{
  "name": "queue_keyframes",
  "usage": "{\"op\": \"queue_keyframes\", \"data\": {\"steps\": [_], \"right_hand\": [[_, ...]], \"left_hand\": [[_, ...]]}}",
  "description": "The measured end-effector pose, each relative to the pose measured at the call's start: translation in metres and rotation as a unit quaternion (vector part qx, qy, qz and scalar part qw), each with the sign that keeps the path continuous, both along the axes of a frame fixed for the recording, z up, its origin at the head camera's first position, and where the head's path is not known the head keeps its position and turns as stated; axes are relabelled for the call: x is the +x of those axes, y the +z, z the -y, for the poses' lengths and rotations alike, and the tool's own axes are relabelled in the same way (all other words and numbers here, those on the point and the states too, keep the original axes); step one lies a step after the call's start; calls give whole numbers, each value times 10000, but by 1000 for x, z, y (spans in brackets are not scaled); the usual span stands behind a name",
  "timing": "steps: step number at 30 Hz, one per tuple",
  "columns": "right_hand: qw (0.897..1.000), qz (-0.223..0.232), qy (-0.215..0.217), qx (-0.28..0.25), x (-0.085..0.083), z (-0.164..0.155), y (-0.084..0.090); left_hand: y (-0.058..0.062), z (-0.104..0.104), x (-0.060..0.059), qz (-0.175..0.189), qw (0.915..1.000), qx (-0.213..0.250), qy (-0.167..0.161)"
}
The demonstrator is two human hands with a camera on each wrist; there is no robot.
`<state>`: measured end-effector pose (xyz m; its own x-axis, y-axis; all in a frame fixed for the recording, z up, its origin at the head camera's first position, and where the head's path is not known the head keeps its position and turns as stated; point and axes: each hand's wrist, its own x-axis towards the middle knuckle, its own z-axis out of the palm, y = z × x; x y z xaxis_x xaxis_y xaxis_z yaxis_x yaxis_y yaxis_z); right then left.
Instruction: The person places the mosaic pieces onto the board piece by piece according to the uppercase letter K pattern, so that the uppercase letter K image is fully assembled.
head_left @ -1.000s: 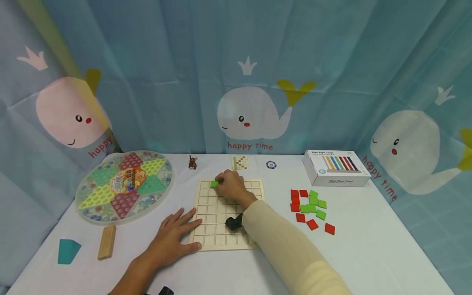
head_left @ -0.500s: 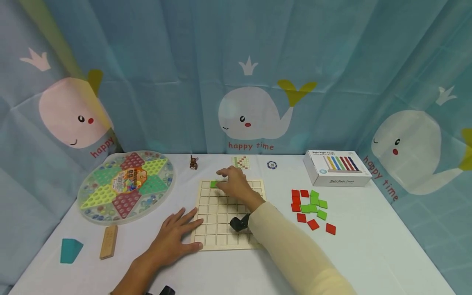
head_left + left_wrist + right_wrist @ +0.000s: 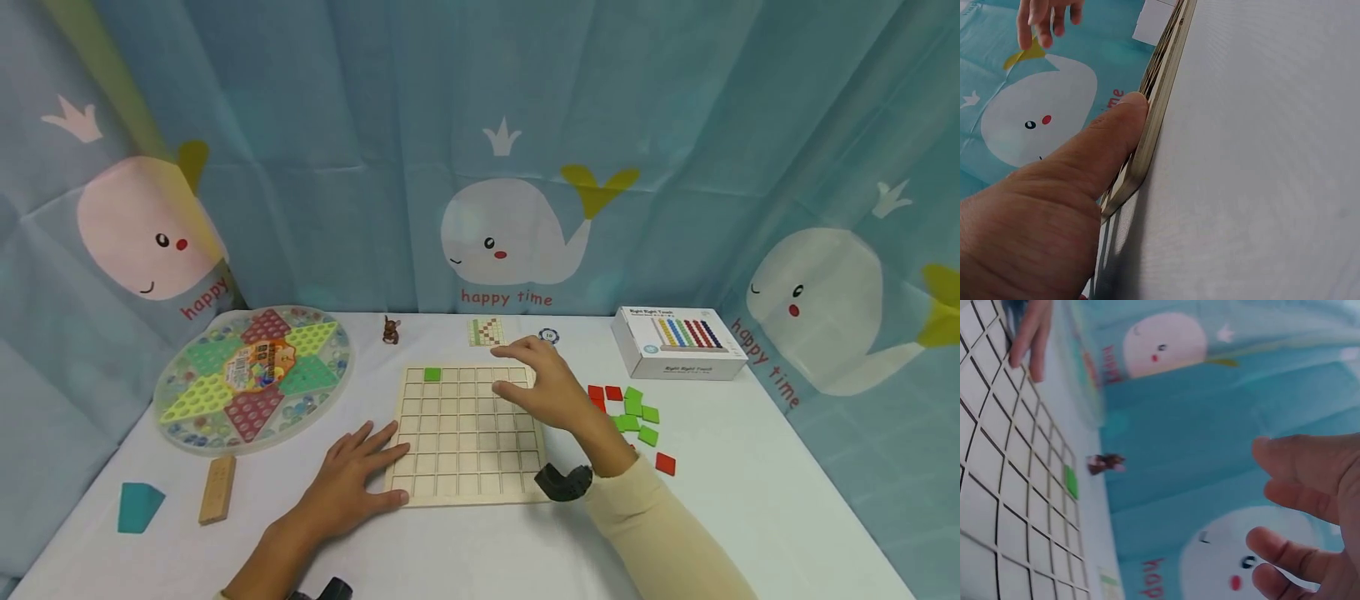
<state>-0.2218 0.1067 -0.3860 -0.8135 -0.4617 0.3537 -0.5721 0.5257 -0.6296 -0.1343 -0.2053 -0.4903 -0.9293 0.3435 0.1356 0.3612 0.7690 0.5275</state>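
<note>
A pale wooden grid board (image 3: 468,437) lies flat on the table. One green tile (image 3: 432,375) sits in its far row, near the left corner; the right wrist view also shows this green tile (image 3: 1071,482). My left hand (image 3: 352,483) rests with spread fingers on the board's left edge, its thumb (image 3: 1116,134) against the near corner. Above the board's far right part hovers my right hand (image 3: 551,387), fingers parted and holding nothing. Loose green tiles (image 3: 648,435) and red tiles (image 3: 665,464) lie to the right, some hidden behind the right forearm.
A round Chinese checkers board (image 3: 255,379) lies at the left, with a wooden block (image 3: 217,490) and a teal block (image 3: 139,507) nearer. Along the back stand a small brown figurine (image 3: 391,330), a pattern card (image 3: 486,332), a poker chip (image 3: 549,335) and a white box (image 3: 678,343).
My right hand has let go of the green tile in the far row and moved right across the board, fingers spreading. The left hand has stayed on the board's edge.
</note>
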Motion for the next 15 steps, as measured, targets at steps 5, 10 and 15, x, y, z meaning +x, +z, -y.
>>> {"op": "queue_keyframes", "data": {"steps": [5, 10, 15], "right_hand": [[9987, -472, 49, -191, 16, -29, 5], [9948, -935, -49, -410, 26, -60, 2], [9933, -1044, -308, -381, 33, -86, -6]], "left_hand": [[-2, 0, -1, 28, 10000, 33, -7], [-3, 0, -1, 32, 10000, 23, -7], [-2, 0, 0, 71, 10000, -19, 32]]}}
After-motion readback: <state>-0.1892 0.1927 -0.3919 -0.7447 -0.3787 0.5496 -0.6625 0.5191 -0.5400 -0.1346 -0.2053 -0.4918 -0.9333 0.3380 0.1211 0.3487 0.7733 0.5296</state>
